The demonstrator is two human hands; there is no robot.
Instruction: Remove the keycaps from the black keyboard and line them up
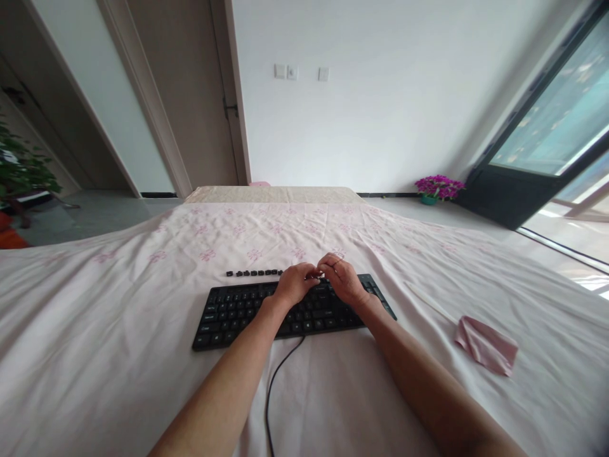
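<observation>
Lying on a flowered cloth (118, 330), a black keyboard (309, 313) sits beneath a person's left hand (295, 284) and right hand (341, 279), fingers curled close together over its far edge; from where I stand, I cannot tell whether they grip anything. Small black keys (261, 273) line up just beyond. A cord (268, 406) trails nearer; pink fabric (488, 346) lies to the right.

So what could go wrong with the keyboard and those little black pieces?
The loose black pieces lie in a row near the left hand, so a bump might scatter them. The cord runs between the forearms, so an arm could snag it and tug the keyboard. And the cloth underneath is wrinkled, so the keyboard might shift if pushed.
</observation>
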